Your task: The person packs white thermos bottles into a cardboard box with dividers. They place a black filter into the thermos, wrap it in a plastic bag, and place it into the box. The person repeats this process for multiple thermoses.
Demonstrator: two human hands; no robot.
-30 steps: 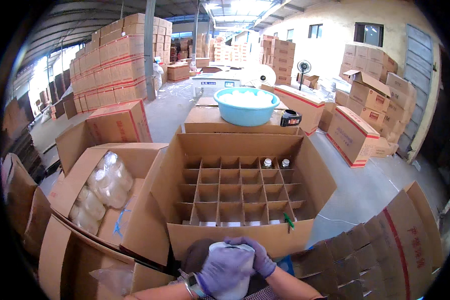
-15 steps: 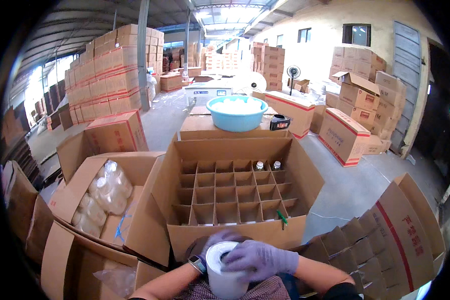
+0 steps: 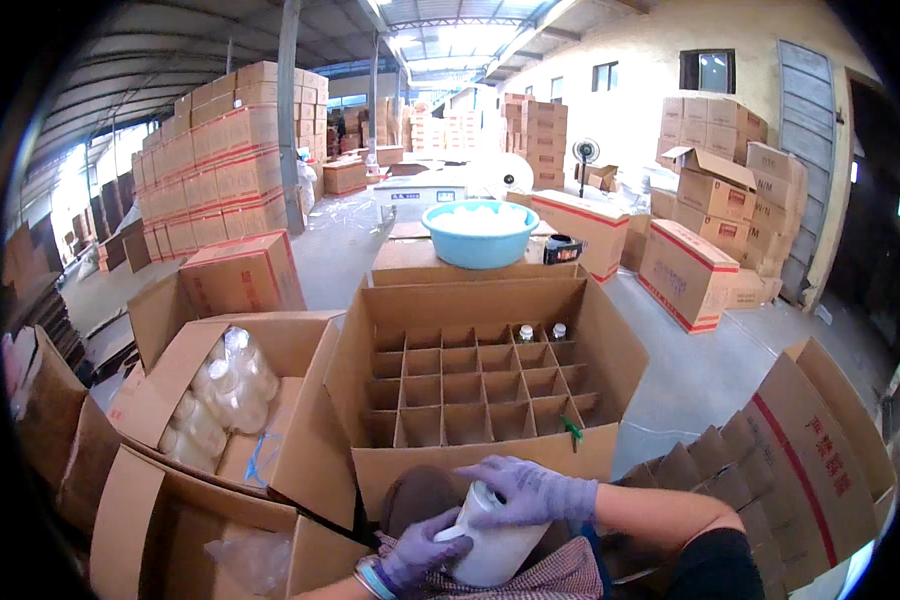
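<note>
A white cylinder [image 3: 505,548] leans in my lap; a dark round opening showed in its end a moment ago. Gloved in purple, my right hand [image 3: 530,492] curls over its upper end. My left hand [image 3: 422,552], in a matching glove, closes at its lower left side on a white piece [image 3: 452,533]; whether that piece belongs to the cylinder I cannot tell. Just beyond my hands stands an open carton [image 3: 485,468] with cardboard dividers [image 3: 482,386]. Two white-capped bottles [image 3: 527,333] stand in its far right cells. A green item [image 3: 570,428] hangs on the near edge.
At left, an open box [image 3: 305,440] holds several clear bottles [image 3: 235,385]; a nearer box [image 3: 120,520] holds a plastic bag. Beyond the carton stands a blue basin [image 3: 480,245] of white pieces, beside a black item [image 3: 562,250]. Dividers [image 3: 725,465] fill a carton at right.
The white cylinder has gone from upright to tilted and shifted right. My left hand has come from behind it to its near left side; my right hand has moved slightly up.
</note>
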